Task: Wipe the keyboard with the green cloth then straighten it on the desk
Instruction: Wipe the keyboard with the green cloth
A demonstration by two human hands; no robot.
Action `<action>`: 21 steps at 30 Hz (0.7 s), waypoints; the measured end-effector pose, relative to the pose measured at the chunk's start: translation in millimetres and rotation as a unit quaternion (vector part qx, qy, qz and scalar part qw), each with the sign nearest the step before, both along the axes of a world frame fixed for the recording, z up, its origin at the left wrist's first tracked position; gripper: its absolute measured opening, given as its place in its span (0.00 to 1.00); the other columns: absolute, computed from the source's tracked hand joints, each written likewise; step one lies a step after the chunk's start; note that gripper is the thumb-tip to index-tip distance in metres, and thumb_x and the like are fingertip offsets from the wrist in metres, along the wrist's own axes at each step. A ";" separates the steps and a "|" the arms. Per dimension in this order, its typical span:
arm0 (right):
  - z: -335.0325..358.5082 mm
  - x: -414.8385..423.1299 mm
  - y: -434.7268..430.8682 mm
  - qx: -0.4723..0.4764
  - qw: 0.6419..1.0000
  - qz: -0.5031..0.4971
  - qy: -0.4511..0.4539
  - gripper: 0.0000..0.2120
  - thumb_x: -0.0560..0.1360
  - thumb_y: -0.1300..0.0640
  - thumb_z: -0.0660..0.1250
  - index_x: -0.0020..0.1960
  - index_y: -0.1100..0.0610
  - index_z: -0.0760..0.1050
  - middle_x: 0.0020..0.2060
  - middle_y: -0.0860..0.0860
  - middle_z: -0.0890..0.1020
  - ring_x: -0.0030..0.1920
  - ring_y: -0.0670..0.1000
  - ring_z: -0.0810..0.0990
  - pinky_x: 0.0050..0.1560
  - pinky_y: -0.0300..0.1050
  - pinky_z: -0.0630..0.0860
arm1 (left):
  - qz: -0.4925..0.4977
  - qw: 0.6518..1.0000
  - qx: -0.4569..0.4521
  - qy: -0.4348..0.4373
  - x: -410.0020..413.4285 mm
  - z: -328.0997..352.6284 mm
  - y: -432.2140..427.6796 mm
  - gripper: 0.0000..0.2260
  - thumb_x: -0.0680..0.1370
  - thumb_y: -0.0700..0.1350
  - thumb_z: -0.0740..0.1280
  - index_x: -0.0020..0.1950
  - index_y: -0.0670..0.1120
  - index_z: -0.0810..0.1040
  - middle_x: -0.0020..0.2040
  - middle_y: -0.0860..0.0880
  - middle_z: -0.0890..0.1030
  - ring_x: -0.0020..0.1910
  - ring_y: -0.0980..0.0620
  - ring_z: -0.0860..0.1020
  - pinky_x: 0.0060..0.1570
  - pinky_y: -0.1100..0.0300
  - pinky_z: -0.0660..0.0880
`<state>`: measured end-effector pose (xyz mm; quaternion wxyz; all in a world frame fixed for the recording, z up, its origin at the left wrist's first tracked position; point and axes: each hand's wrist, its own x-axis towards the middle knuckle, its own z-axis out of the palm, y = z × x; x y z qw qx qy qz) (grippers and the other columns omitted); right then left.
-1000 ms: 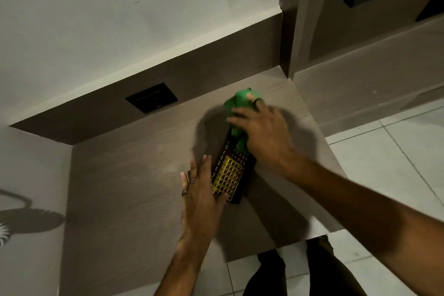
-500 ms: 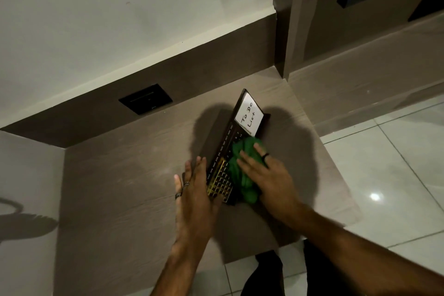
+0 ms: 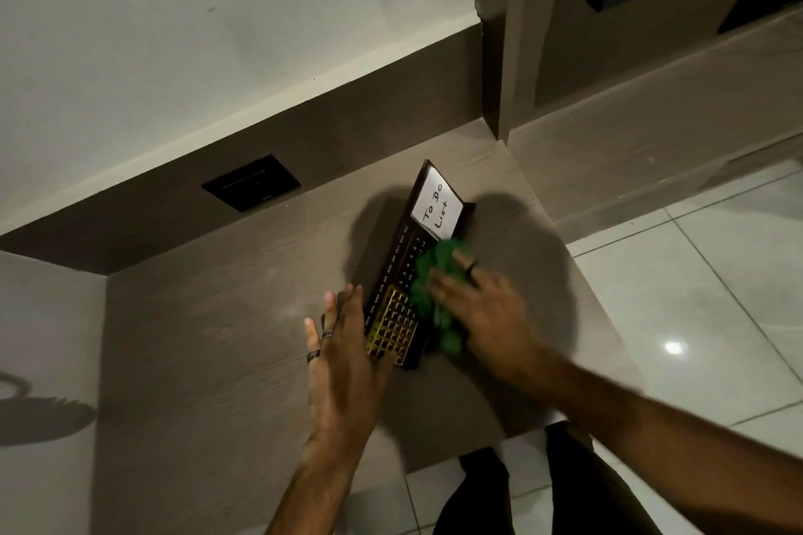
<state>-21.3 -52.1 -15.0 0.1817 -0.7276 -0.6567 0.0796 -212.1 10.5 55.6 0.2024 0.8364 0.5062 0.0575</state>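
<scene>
Brown wood-grain surface point(image 3: 208, 361) set in a corner, pale wall point(image 3: 195, 35) behind it, a dark upstand along the back edge with a black socket plate point(image 3: 250, 182) let into it. White glossy floor tiles point(image 3: 717, 274) are seen to the right and below the front edge.

Keyboard point(image 3: 393, 308) is laid on the surface at a slant, its far end angled toward the back right corner, near end toward the front edge. A white note point(image 3: 436, 208) marked "To Do List" is fixed at the far end; rows of month names and numbers are printed below it; gold-coloured keys point(image 3: 391, 328) are seen at the near end.

Green cloth point(image 3: 436, 295) is bunched on the right half of the keyboard, below the note. Right hand point(image 3: 486, 317) is pressed on top of the cloth, fingers spread over it, a dark ring on one finger; hand and cloth are blurred.

Left hand point(image 3: 343, 361) is laid flat and open, fingers straight and together, its thumb side against the keyboard's left edge near the gold keys. Rings are worn on two fingers. Nothing is gripped by it.

Dark trouser legs point(image 3: 478, 500) are seen below the front edge
</scene>
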 end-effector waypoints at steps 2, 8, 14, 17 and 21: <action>8.3 32.3 27.1 -0.012 0.997 -0.072 -0.021 0.32 0.67 0.65 0.69 0.70 0.53 0.71 0.71 0.54 0.72 0.71 0.64 0.66 0.58 0.60 0.70 | 0.022 1.000 0.004 -0.016 2.7 5.8 -4.7 0.43 0.73 0.43 0.75 0.80 0.52 0.52 0.75 0.56 0.50 0.71 0.55 0.45 0.71 0.52 0.48; 28.7 75.6 86.3 -0.115 0.972 -0.186 -0.086 0.33 0.70 0.54 0.74 0.72 0.54 0.65 0.71 0.55 0.70 0.69 0.61 0.64 0.65 0.59 0.67 | 0.000 1.000 -0.025 -0.008 3.9 6.7 -1.3 0.42 0.75 0.45 0.74 0.80 0.48 0.51 0.80 0.47 0.57 0.70 0.61 0.46 0.66 0.59 0.44; 7.3 -42.2 -8.8 -0.033 0.999 -0.016 -0.021 0.28 0.60 0.49 0.78 0.59 0.55 0.80 0.59 0.53 0.81 0.57 0.59 0.76 0.49 0.51 0.73 | 0.005 1.000 -0.012 0.001 0.0 -1.7 -1.4 0.45 0.73 0.45 0.75 0.80 0.49 0.48 0.76 0.54 0.49 0.77 0.53 0.45 0.77 0.45 0.38; 5.9 -87.5 -55.0 -0.033 0.990 0.134 0.002 0.21 0.61 0.45 0.77 0.53 0.47 0.81 0.54 0.45 0.83 0.55 0.53 0.76 0.49 0.48 0.67 | 0.008 0.999 -0.006 0.035 -0.9 -6.1 2.1 0.45 0.74 0.49 0.75 0.81 0.48 0.47 0.79 0.48 0.53 0.77 0.53 0.48 0.75 0.48 0.35; 16.1 -73.1 -64.0 0.038 0.983 0.053 0.172 0.33 0.56 0.57 0.79 0.61 0.48 0.77 0.57 0.45 0.83 0.57 0.53 0.80 0.52 0.51 0.80 | 0.002 0.998 0.005 0.064 -2.2 -11.2 4.3 0.46 0.74 0.51 0.74 0.80 0.48 0.46 0.81 0.46 0.55 0.78 0.51 0.47 0.76 0.45 0.38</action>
